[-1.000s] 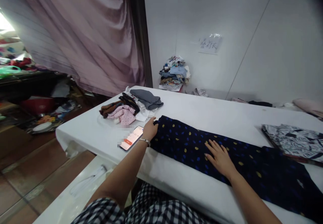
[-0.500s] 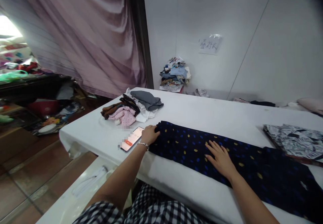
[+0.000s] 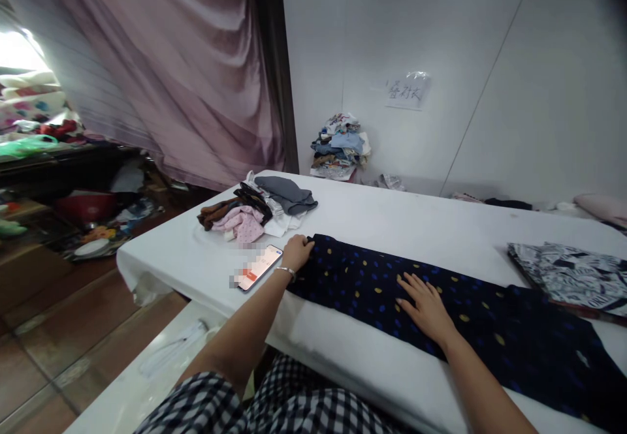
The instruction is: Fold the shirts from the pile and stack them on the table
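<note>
A dark navy shirt with blue and yellow spots lies in a long folded strip across the table, with a small pale label at its wider right end. At the strip's left end, my left hand has its fingers curled over the cloth edge, gripping it. My right hand rests flat on the middle of the shirt, fingers spread and holding nothing. Just left of my left hand lies a phone with a lit screen.
Crumpled clothes are heaped on the white table at the back left. A black-and-white patterned garment lies at the right. Against the wall stands a clothes stack. A pink curtain hangs on the left.
My left hand has shifted slightly right and away from me at the shirt's left end. My right hand stays flat in nearly the same place.
</note>
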{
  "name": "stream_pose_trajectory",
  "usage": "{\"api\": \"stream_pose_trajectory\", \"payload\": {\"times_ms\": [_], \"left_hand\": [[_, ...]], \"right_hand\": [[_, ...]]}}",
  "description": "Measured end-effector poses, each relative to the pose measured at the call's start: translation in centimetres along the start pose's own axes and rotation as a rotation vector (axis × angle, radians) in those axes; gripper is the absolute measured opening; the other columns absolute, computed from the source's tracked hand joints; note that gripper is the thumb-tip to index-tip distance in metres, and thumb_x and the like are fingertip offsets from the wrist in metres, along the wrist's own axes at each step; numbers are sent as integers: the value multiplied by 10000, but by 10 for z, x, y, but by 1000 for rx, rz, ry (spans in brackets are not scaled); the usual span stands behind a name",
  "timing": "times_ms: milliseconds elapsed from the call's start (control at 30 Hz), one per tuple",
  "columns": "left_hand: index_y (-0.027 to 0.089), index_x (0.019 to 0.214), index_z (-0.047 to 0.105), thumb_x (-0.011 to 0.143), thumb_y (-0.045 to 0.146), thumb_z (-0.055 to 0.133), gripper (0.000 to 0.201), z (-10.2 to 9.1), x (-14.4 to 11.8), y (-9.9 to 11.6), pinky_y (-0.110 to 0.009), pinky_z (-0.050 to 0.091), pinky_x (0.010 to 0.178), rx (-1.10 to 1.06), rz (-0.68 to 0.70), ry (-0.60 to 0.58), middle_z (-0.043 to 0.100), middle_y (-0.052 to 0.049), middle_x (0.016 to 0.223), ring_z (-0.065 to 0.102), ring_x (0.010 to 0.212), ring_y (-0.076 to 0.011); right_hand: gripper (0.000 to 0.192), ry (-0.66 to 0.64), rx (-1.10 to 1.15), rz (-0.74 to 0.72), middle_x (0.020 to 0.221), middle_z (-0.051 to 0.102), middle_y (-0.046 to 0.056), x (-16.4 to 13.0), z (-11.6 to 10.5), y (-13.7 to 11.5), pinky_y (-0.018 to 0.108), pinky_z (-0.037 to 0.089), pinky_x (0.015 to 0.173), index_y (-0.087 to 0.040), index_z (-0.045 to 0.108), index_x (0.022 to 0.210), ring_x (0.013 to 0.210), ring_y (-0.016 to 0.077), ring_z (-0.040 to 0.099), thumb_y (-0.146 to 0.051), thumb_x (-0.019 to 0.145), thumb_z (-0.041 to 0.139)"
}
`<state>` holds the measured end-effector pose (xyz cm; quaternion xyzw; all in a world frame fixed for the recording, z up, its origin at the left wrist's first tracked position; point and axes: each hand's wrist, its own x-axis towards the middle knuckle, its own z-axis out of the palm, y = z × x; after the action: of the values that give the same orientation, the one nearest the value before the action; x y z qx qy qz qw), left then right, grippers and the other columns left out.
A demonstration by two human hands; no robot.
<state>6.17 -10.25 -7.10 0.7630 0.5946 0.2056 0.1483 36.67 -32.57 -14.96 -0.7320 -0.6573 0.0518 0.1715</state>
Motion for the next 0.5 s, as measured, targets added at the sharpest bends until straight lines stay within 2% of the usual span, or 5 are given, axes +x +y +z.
{"api": "stream_pose_trajectory", "payload": {"times_ms": [133, 200, 267, 367, 500], "left_hand": [[163, 869, 656, 918, 411, 366, 385, -6, 22, -15, -276, 481, 704, -114, -151, 23, 715, -67, 848, 654, 796, -184], [158, 966, 650, 934, 400, 309, 419, -9, 26, -21, -275, 480, 743, -136, -193, 39, 726, -84, 951, 664, 875, -186], [161, 1014, 645, 911, 421, 364, 397, -10, 25, -24, -294, 470, 815, -132, -217, 27, 716, -107, 1059, 654, 982, -213], [153, 1022, 653, 827, 549, 485, 473, -9, 19, -25, -343, 450, 887, -116, -232, -54, 687, -156, 1156, 623, 1090, -287], [132, 971, 664, 725, 762, 459, 707, -6, 15, -18, -370, 475, 841, -122, -222, -190, 684, -207, 1141, 643, 1054, -341]], "right_hand": [[507, -6, 4, 4, 1494, 414, 70, 0, 0, 1, 545, 231, 1146, -263, 517, 1356, 1408, 273, 322, -490, 912, 425], [504, -7, 5, 4, 1494, 414, 68, 0, 0, 1, 547, 233, 1145, -263, 520, 1353, 1408, 274, 322, -487, 912, 423], [494, 1, 4, 1, 1489, 422, 64, 0, 0, 1, 551, 241, 1142, -271, 528, 1344, 1405, 276, 327, -483, 910, 427], [482, 8, 3, -3, 1484, 430, 62, 0, 0, 1, 559, 241, 1138, -284, 535, 1337, 1401, 282, 334, -478, 906, 437], [480, -17, 8, -13, 1500, 406, 53, -1, -2, 0, 569, 228, 1135, -317, 519, 1354, 1409, 282, 318, -488, 913, 435]]}}
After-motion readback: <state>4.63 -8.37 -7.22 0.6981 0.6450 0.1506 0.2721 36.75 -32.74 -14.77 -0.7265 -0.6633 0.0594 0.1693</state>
